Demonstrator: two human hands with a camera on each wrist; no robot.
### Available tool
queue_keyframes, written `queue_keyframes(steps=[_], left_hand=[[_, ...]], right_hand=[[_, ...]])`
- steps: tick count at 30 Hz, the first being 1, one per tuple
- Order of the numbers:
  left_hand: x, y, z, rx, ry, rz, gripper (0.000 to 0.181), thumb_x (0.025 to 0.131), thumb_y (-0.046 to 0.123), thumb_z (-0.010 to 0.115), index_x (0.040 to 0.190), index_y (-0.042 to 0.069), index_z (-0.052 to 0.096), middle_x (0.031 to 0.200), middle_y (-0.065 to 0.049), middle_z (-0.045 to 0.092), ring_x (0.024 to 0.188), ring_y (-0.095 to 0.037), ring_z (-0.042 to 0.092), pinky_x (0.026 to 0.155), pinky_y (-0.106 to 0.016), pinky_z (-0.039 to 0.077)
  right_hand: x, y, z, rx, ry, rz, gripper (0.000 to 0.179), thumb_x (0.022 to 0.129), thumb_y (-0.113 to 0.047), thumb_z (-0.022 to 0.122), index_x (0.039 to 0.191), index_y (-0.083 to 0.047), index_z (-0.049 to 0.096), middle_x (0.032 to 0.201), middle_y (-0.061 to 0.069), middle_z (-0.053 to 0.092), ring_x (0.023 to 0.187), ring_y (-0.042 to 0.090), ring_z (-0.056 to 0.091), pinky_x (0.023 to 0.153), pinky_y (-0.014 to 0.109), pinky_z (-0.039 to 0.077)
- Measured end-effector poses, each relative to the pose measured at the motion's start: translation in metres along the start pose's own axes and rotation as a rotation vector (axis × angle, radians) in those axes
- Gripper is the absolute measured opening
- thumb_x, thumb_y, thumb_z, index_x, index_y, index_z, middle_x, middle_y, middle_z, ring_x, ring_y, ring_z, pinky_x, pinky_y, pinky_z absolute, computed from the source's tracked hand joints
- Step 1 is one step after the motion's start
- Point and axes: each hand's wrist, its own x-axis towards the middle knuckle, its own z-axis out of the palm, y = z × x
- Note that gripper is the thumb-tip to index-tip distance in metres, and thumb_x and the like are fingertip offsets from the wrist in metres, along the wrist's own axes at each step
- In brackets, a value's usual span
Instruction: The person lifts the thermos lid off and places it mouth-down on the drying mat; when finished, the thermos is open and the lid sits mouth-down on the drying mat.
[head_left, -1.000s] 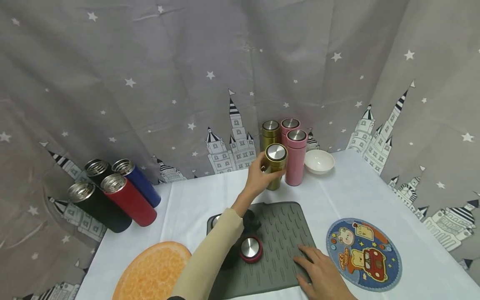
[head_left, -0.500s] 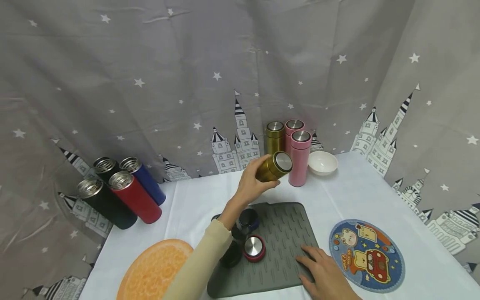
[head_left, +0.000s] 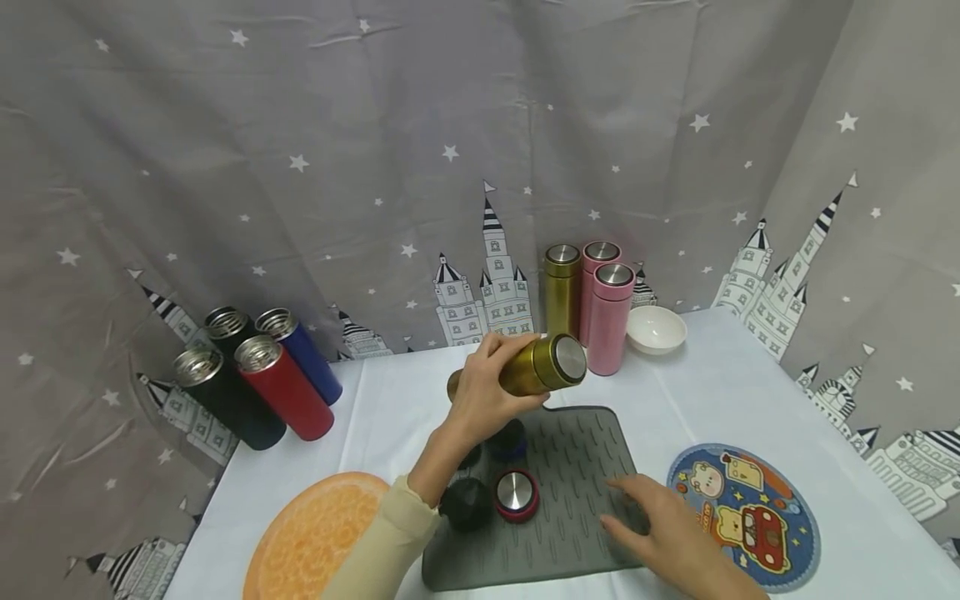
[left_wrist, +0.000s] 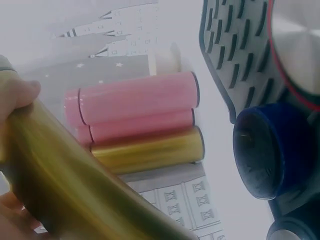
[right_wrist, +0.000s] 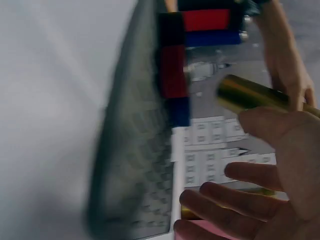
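Note:
My left hand (head_left: 480,387) grips a gold thermos flask (head_left: 528,369) around its body and holds it in the air, tilted almost level. Its steel-topped lid points right in the head view. The same gold flask (left_wrist: 85,185) fills the lower left of the left wrist view. My right hand (head_left: 671,529) hovers by the right side of a grey ridged mat (head_left: 585,467), thumb and fingers spread and holding nothing. On the mat's left half sit a red-rimmed lid (head_left: 516,494), a blue lid (left_wrist: 275,150) and a black lid (head_left: 467,504); my left arm partly hides this area.
Behind stand another gold flask (head_left: 562,292), two pink flasks (head_left: 609,325) and a white bowl (head_left: 656,330). At left are several lidless flasks, including a red flask (head_left: 285,387) and a blue flask (head_left: 303,354). An orange round mat (head_left: 322,533) and a blue cartoon mat (head_left: 780,500) flank the grey one.
My left hand has lifted the gold flask off the table beside the pink ones, tipped it over and drawn it nearer. My right hand has come away from the grey mat, shifting slightly right.

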Motion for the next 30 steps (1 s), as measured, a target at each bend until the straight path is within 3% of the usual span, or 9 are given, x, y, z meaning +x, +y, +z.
queue_keyframes(steps=[5,11,17,24,30], left_hand=[[-0.012,0.012,-0.006,0.098,0.043,0.069,0.081,0.063,0.022,0.095,0.136,0.02,0.06,0.112,-0.001,0.058,0.098,-0.018,0.057,0.084,-0.044,0.046],[-0.022,0.026,-0.009,0.195,0.074,0.144,0.081,0.06,0.022,0.097,0.131,0.016,0.059,0.114,-0.002,0.062,0.105,-0.02,0.059,0.093,-0.046,0.045],[-0.033,0.036,-0.012,0.256,0.074,0.225,0.077,0.064,0.023,0.094,0.134,0.019,0.062,0.122,0.001,0.063,0.113,-0.02,0.059,0.098,-0.044,0.042],[-0.042,0.045,-0.015,0.313,0.066,0.276,0.08,0.064,0.027,0.096,0.136,0.018,0.062,0.124,0.0,0.063,0.112,-0.021,0.059,0.097,-0.045,0.044],[-0.049,0.05,-0.018,0.307,0.035,0.268,0.082,0.064,0.028,0.096,0.137,0.021,0.061,0.125,0.0,0.063,0.113,-0.021,0.059,0.098,-0.044,0.043]], right_hand=[[0.011,-0.019,-0.012,0.166,0.15,-0.036,0.049,0.084,-0.026,0.082,0.127,-0.012,0.064,0.113,0.001,0.069,0.09,0.016,0.07,0.068,0.032,0.058],[0.022,-0.046,-0.029,0.303,0.195,-0.064,0.064,0.085,-0.026,0.082,0.142,-0.019,0.052,0.122,0.003,0.067,0.093,0.016,0.07,0.065,0.028,0.058],[0.032,-0.069,-0.04,0.391,0.203,-0.015,0.076,0.084,-0.029,0.083,0.148,-0.029,0.042,0.126,0.006,0.064,0.092,0.018,0.07,0.055,0.03,0.057],[0.045,-0.078,-0.041,0.381,0.225,0.024,0.073,0.084,-0.03,0.083,0.146,-0.026,0.045,0.123,0.011,0.062,0.077,0.014,0.069,0.049,0.031,0.054],[0.051,-0.084,-0.042,0.311,0.27,0.018,0.058,0.085,-0.033,0.081,0.135,-0.018,0.056,0.099,0.004,0.067,0.062,0.012,0.062,0.049,0.03,0.051]])
